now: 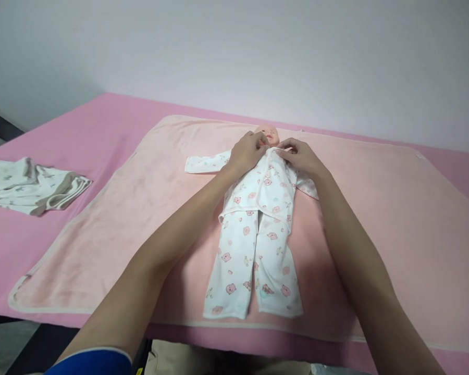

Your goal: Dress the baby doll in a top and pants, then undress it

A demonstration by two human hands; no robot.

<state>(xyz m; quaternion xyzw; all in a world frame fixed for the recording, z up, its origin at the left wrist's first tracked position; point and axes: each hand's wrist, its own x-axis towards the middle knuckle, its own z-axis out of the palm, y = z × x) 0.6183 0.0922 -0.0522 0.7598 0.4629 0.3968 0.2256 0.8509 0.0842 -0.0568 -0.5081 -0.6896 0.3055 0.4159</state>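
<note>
A baby doll (271, 134) lies on its back, dressed in a white baby top (268, 190) and matching trousers (234, 260) with small pink animal prints. My left hand (248, 152) is at the neck of the top, its fingers curled in on the collar's left side. Across from it, my right hand (300, 156) pinches the collar's right edge. Both sets of fingertips are close under the doll's chin, and the exact grip is partly hidden. One sleeve stretches out to the left; the other lies partly behind my right forearm.
Beneath the doll is a peach-pink blanket (375, 208) with a pale border, spread over a pink-covered table (113, 120). At the far left lies a folded white cloth (31, 185) with green prints and a grey-brown edge. A plain wall (258, 57) stands behind the table.
</note>
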